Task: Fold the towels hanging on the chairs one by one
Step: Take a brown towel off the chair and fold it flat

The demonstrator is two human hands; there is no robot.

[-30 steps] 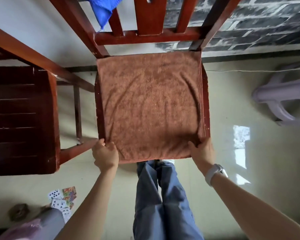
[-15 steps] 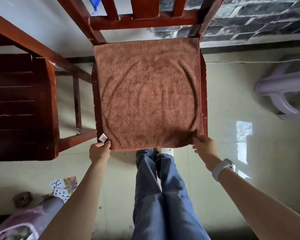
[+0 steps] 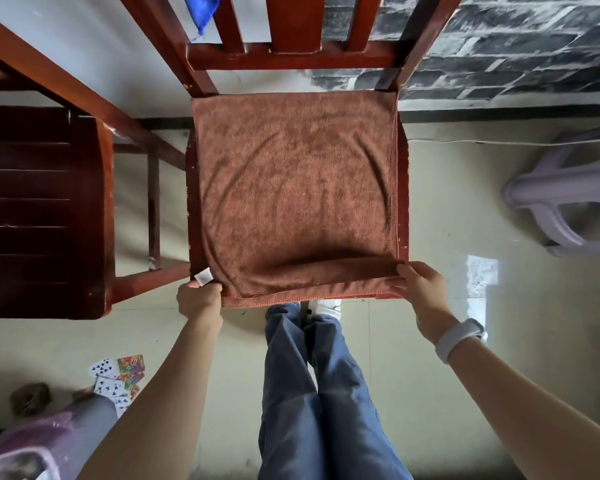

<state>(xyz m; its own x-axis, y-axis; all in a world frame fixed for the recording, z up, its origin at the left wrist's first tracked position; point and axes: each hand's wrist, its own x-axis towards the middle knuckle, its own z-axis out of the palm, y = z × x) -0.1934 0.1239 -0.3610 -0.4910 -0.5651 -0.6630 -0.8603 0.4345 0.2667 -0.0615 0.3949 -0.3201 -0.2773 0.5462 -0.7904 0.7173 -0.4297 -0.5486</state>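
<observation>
Lying flat across the chair seat [image 3: 403,188], brown towel [image 3: 291,188], roughly square, no clear long axis. Pinching its near corners: left hand [image 3: 200,301] by the white tag [image 3: 203,276], right hand [image 3: 418,289] lifting the hem. Equally near; fold likely going away, toward the chair back.

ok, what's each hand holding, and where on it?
Both hold the brown towel: left hand its near-left corner, right hand its near-right corner.

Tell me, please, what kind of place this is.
Probably a room in a home. Wooden chairs stand on a pale tiled floor by a wall with a grey brick pattern; playing cards lie on the floor, and a brown towel covers one seat.
</observation>
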